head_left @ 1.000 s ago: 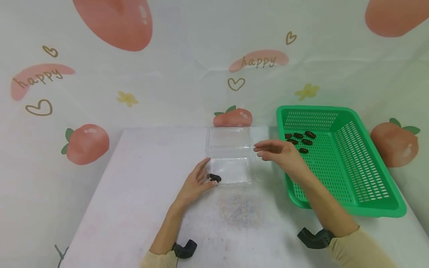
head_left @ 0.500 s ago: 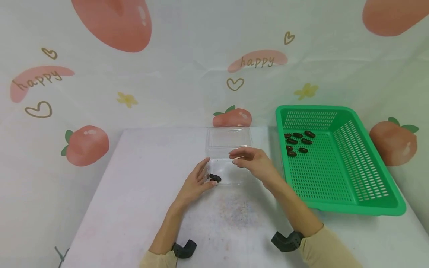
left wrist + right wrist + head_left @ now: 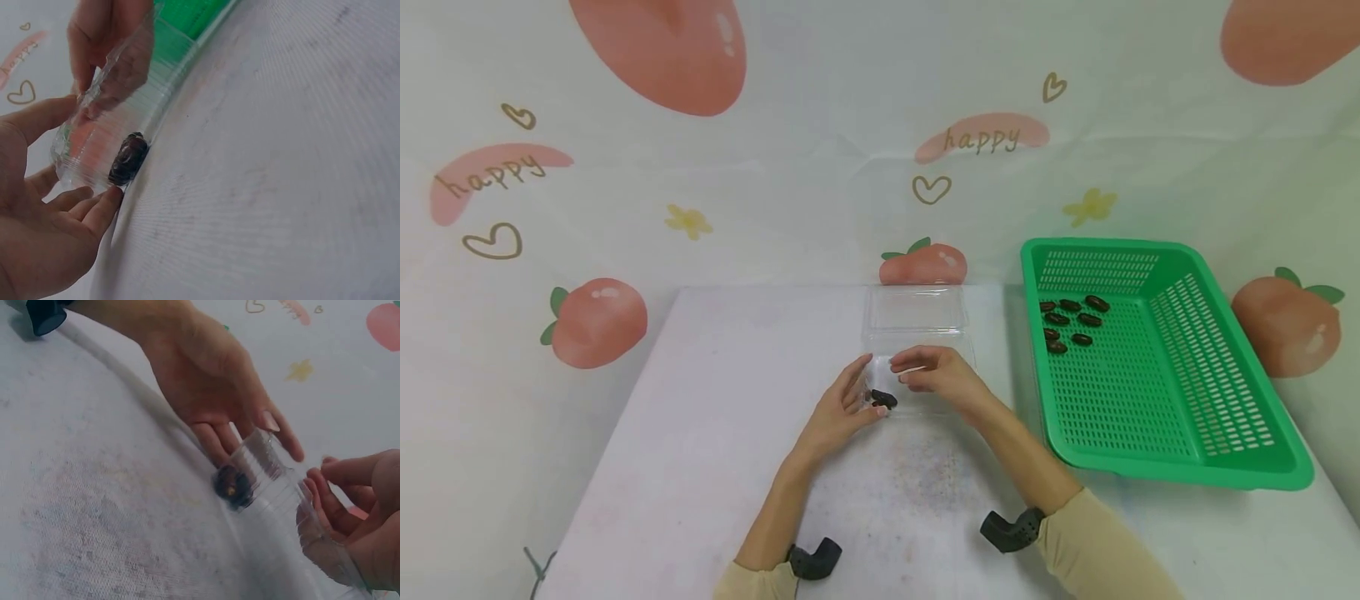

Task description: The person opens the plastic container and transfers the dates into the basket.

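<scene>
A clear plastic clamshell box (image 3: 925, 400) lies on the table with its lid (image 3: 916, 308) folded back toward the wall. My left hand (image 3: 837, 415) holds the box's left end, thumb at the front corner and forefinger at the back. Inside that end lie dark brown dates (image 3: 884, 399), seen close up as a glossy date (image 3: 129, 159) in the left wrist view and as dark dates (image 3: 232, 487) in the right wrist view. Over the box's tray is my right hand (image 3: 946, 379), fingers bent toward the thumb; whether something is between the fingertips is hidden.
A green slotted basket (image 3: 1157, 375) stands to the right, with several dates (image 3: 1067, 321) in its far left corner. A patterned cloth wall (image 3: 790, 183) rises behind the table. Stained white table surface (image 3: 715, 400) extends left and in front.
My right hand has moved left from beside the basket to over the box's tray, near the left hand. The left hand and the box stay in place.
</scene>
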`<act>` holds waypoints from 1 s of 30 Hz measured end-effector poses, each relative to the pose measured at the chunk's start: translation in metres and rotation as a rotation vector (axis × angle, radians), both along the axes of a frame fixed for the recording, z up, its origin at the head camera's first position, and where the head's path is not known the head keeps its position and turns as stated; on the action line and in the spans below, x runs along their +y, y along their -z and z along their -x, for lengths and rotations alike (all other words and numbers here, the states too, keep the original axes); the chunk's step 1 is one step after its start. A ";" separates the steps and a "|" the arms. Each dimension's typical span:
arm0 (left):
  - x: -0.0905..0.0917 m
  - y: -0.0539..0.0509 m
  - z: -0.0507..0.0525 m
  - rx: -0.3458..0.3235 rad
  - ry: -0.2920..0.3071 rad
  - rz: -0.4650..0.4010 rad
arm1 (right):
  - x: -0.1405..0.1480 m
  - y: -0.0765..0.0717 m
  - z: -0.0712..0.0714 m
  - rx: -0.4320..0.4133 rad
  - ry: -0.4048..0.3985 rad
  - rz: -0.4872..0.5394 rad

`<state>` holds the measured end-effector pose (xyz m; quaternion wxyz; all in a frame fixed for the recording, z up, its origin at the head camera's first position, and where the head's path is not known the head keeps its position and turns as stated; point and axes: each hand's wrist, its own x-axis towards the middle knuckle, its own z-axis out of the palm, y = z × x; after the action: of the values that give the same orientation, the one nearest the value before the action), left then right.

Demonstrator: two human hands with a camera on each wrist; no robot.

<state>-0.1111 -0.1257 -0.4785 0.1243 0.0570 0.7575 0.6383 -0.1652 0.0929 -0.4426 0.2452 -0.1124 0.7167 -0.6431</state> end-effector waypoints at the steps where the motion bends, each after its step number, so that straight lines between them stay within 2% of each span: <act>1: 0.000 0.000 0.000 -0.003 -0.001 -0.001 | -0.001 0.001 0.001 0.001 -0.001 -0.019; 5: 0.001 0.000 0.000 -0.013 -0.009 -0.001 | -0.005 0.005 0.005 0.012 -0.018 -0.090; 13: 0.001 0.000 -0.001 -0.021 -0.005 -0.021 | -0.012 0.016 0.013 0.040 -0.110 -0.166; 23: -0.001 0.002 0.000 -0.011 0.000 -0.031 | -0.018 0.011 0.014 0.006 -0.207 -0.253; 30: -0.001 0.003 0.000 -0.020 -0.006 -0.024 | -0.022 0.014 0.014 0.083 -0.239 -0.345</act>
<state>-0.1107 -0.1263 -0.4811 0.1290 0.0498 0.7488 0.6482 -0.1796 0.0707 -0.4562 0.3055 -0.1794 0.8072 -0.4721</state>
